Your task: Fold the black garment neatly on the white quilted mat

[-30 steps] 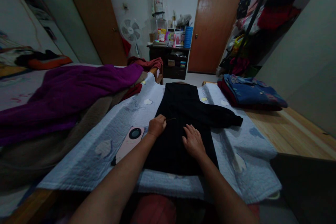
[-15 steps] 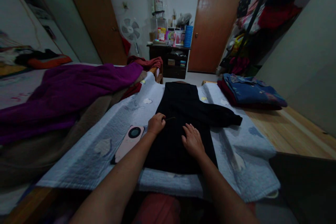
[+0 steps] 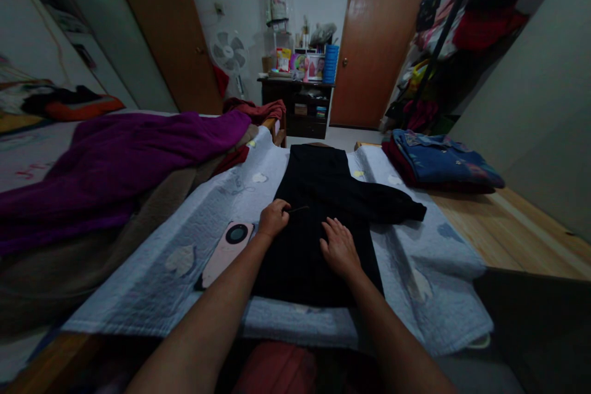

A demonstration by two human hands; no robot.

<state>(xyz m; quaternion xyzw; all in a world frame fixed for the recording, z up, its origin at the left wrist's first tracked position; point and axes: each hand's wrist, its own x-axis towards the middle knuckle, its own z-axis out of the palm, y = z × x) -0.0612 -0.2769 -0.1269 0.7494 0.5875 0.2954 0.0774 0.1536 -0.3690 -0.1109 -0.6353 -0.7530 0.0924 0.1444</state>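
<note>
A black long-sleeved garment [image 3: 318, 258] lies spread on a pale blue quilted cover [image 3: 180, 258], one sleeve reaching out to the right. Over its left side, my left hand [image 3: 274, 219] is closed in a pinch on a thin dark stick-like tool [image 3: 299, 208], whose free end points right above the cloth; its exact kind is too small to make out. My right hand [image 3: 339, 246] rests palm down on the garment, fingers stretched out, holding nothing. Left of the garment, partly behind my left forearm, lies a pink phone [image 3: 227, 252] with a round black camera ring.
A folded denim garment [image 3: 447, 160] tops a dark red one on the wooden board [image 3: 512, 221] at right. Purple cloth [image 3: 138, 166] and a brown blanket [image 3: 152, 228] lie at left. Beyond stand a fan [image 3: 229, 52], a dark cabinet [image 3: 295, 108] and a wooden door [image 3: 364, 43].
Almost nothing differs. My left hand has shifted very slightly, with the thin tool still in its pinch; my right hand stays in place on the garment.
</note>
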